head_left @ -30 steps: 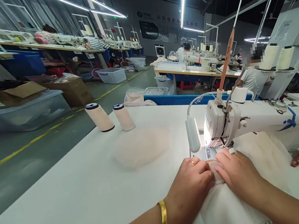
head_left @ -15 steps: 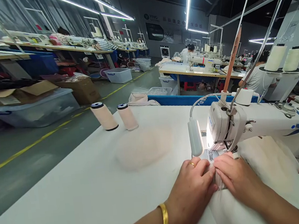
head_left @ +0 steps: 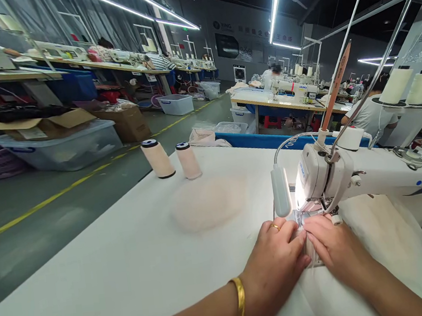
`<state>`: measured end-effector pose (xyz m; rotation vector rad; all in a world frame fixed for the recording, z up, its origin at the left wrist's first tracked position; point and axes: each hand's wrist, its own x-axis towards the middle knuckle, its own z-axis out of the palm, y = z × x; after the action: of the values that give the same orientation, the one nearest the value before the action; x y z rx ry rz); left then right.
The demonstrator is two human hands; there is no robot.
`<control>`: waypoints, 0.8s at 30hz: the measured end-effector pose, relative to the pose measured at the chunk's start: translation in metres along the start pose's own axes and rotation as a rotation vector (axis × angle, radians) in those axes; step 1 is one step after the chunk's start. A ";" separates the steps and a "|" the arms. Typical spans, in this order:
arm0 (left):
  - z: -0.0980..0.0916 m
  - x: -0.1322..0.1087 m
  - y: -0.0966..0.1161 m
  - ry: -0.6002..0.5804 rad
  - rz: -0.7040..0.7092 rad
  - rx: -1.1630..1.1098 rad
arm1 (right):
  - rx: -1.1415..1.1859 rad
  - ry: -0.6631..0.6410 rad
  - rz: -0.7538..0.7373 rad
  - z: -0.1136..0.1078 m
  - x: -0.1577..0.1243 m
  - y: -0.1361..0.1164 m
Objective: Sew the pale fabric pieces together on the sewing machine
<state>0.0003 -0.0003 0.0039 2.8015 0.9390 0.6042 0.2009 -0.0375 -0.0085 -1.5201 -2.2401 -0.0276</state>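
A white sewing machine [head_left: 320, 171] stands at the right, its lamp [head_left: 281, 191] shining on the needle area. Just in front of the needle, my left hand [head_left: 277, 256] has its fingers curled and pressed on pale sheer fabric [head_left: 315, 288]. My right hand [head_left: 337, 245] pinches the same fabric from the other side, fingertips close to those of my left. More pale fabric [head_left: 384, 230] lies right of the needle, under the machine arm. The fabric edge at the needle is too small to make out.
Two peach thread cones [head_left: 158, 159] stand at the white table's [head_left: 130, 247] far edge. Thread spools [head_left: 395, 86] sit on a stand at the right. Behind are a blue trough [head_left: 247, 140], other sewing tables and seated people. Plastic bins [head_left: 62, 148] stand on the floor at left.
The whole view has shifted a little, so the table and machine appear slightly further right. Both hands keep nearly the same place by the needle and still hold the fabric.
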 end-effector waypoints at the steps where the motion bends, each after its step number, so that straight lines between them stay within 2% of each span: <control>1: 0.000 0.001 0.000 -0.007 -0.008 -0.007 | 0.003 -0.006 0.001 0.000 0.000 0.001; 6: -0.005 0.001 -0.003 -0.034 -0.037 -0.100 | 0.006 -0.016 -0.042 -0.007 -0.007 -0.002; 11: -0.006 -0.004 -0.010 0.003 0.008 -0.166 | 0.071 -0.142 -0.134 -0.028 -0.016 -0.017; 15: -0.005 -0.006 -0.015 0.022 0.091 -0.186 | 0.137 -0.202 -0.108 -0.039 -0.016 -0.021; 18: -0.007 -0.006 -0.016 -0.002 0.098 -0.187 | 0.179 -0.232 -0.090 -0.040 -0.016 -0.019; 22: -0.011 -0.004 -0.014 -0.051 0.039 -0.189 | 0.171 -0.181 -0.098 -0.031 -0.015 -0.014; 24: -0.013 -0.001 -0.013 -0.067 0.027 -0.193 | 0.227 -0.128 -0.054 -0.027 -0.014 -0.012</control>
<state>-0.0127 0.0101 0.0119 2.6490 0.7870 0.5677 0.2039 -0.0613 0.0131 -1.3746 -2.2921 0.3062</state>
